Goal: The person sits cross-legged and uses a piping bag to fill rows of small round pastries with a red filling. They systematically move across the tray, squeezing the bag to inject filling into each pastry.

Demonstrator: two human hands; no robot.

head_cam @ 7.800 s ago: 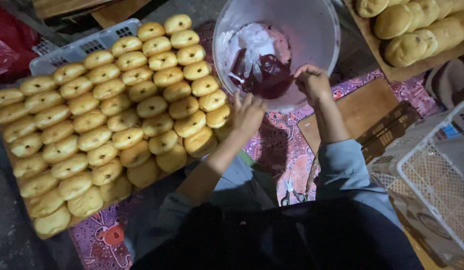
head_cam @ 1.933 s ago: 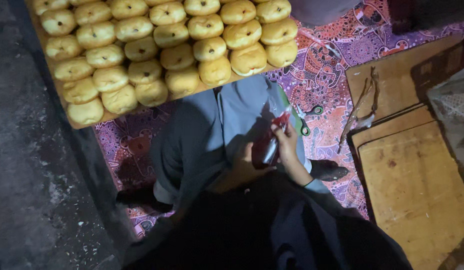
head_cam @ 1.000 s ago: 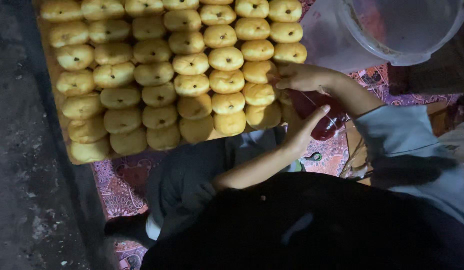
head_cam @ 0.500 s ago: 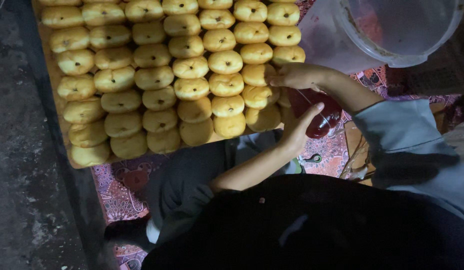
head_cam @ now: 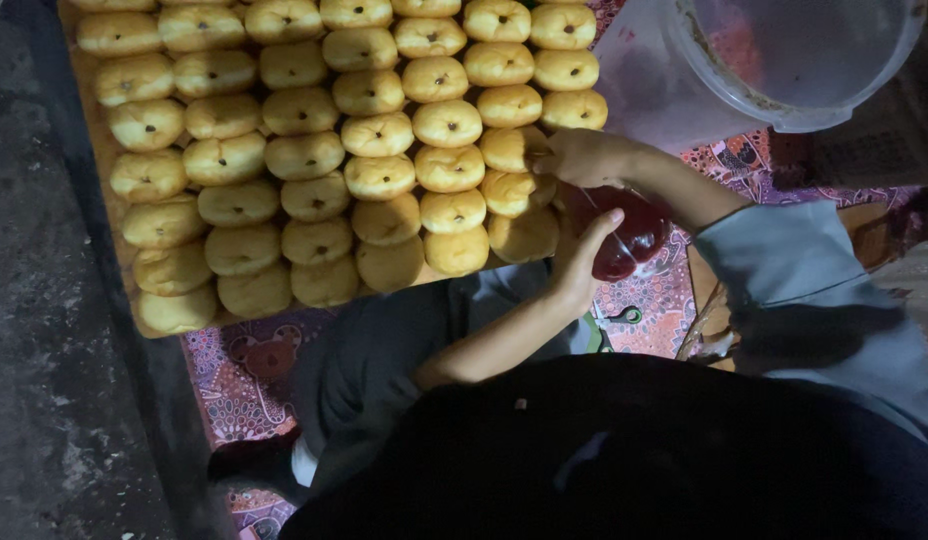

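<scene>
My right hand (head_cam: pixel 576 157) pinches the narrow end of a clear piping bag of red filling (head_cam: pixel 632 238) against a golden bun (head_cam: pixel 511 190) at the right edge of the tray. My left hand (head_cam: pixel 578 262) cups the bag's bulging end from below. The wooden tray (head_cam: pixel 102 150) carries several rows of round golden buns (head_cam: pixel 314 150), most with a dark dot in the top. The bag's tip is hidden by my right hand's fingers.
A translucent white bucket (head_cam: pixel 784 70) smeared with red inside stands at the upper right. A purple patterned mat (head_cam: pixel 234 385) lies under the tray, with a wooden board (head_cam: pixel 709 300) at the right. Dark rough floor (head_cam: pixel 44 350) runs along the left. My grey-clad legs fill the bottom.
Earlier my hands were in the bucket, then held the red bag over my lap. They have since come to the tray's right edge; in the last half second they barely move.
</scene>
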